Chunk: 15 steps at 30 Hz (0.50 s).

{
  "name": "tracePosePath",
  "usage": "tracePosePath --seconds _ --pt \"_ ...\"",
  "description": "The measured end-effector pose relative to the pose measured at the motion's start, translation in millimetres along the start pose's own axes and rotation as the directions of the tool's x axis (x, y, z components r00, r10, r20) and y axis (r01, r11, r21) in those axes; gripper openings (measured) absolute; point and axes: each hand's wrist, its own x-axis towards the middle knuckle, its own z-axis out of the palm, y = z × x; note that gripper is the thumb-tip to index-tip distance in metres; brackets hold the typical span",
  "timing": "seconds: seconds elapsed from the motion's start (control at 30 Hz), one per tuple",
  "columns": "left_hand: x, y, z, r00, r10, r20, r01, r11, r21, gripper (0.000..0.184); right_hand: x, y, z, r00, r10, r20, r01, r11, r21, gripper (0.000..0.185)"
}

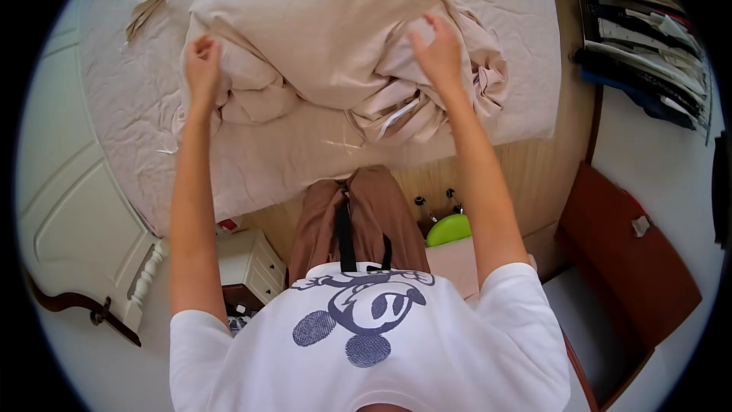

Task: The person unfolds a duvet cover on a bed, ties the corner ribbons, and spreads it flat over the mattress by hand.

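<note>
A bunched beige fabric cover [320, 38] lies in a heap on the bed, with folds gathered at both sides. At the heap's left side is my left hand [203, 61], its fingers curled in; whether cloth is pinched between them is too small to tell. My right hand [438, 52] is over the right part of the heap, thumb and fingers apart, with nothing held. A white strip [399, 116] shows among the folds below my right hand.
The bed [259, 175] has a beige sheet and, at left, a cream headboard [84, 183]. A white nightstand [255, 263] stands below it. Hanging clothes [648, 53] are at upper right, a red-brown wooden chair [640, 252] at lower right. A green object [450, 230] is beside the bed.
</note>
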Motion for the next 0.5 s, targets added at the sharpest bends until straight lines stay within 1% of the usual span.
tracePosePath --seconds 0.03,0.07,0.1,0.13,0.2,0.3,0.4,0.43,0.47,0.5 --pt "-29.2 14.4 21.0 0.989 -0.080 0.127 0.082 0.997 -0.008 0.032 -24.1 8.1 16.1 0.988 0.111 0.107 -0.101 0.990 -0.096 0.063" --pt "-52.5 -4.8 41.8 0.964 -0.115 0.238 0.129 0.991 -0.043 0.030 -48.6 19.8 31.4 0.968 0.190 0.166 -0.152 0.964 -0.219 0.074" --pt "-79.6 3.3 56.1 0.937 -0.147 0.316 0.157 0.988 -0.006 0.030 -67.5 32.5 41.5 0.939 0.272 0.211 -0.190 0.921 -0.341 0.085" --pt "-101.2 -18.4 73.4 0.928 -0.100 0.359 0.115 0.993 -0.020 0.034 -78.4 43.8 44.4 0.911 0.348 0.223 -0.241 0.885 -0.399 0.088" --pt "-141.7 -19.0 92.0 0.881 -0.157 0.447 0.177 0.984 -0.003 0.041 -97.8 63.5 46.7 0.830 0.505 0.237 -0.334 0.790 -0.514 0.093" --pt "-173.0 -12.1 110.7 0.859 -0.232 0.457 0.229 0.971 0.064 0.051 -102.6 101.1 47.5 0.901 0.410 0.144 -0.293 0.818 -0.495 0.073" --pt "-173.3 -15.1 134.9 0.900 -0.066 0.430 -0.024 0.980 0.198 0.067 -83.2 127.8 42.0 0.962 0.265 0.073 -0.177 0.803 -0.569 0.043" --pt "-170.3 -0.1 142.1 0.916 -0.032 0.400 -0.071 0.968 0.242 0.072 -72.5 137.9 41.5 0.937 0.338 0.084 -0.274 0.864 -0.421 0.036" --pt "-165.9 15.1 150.7 0.929 0.005 0.370 -0.118 0.951 0.285 0.077 -59.4 147.8 41.2 0.908 0.406 0.105 -0.369 0.892 -0.262 0.030" --pt "-162.2 28.6 159.6 0.939 0.045 0.340 -0.163 0.931 0.327 0.082 -49.4 154.9 39.5 0.875 0.464 0.135 -0.455 0.885 -0.096 0.025"
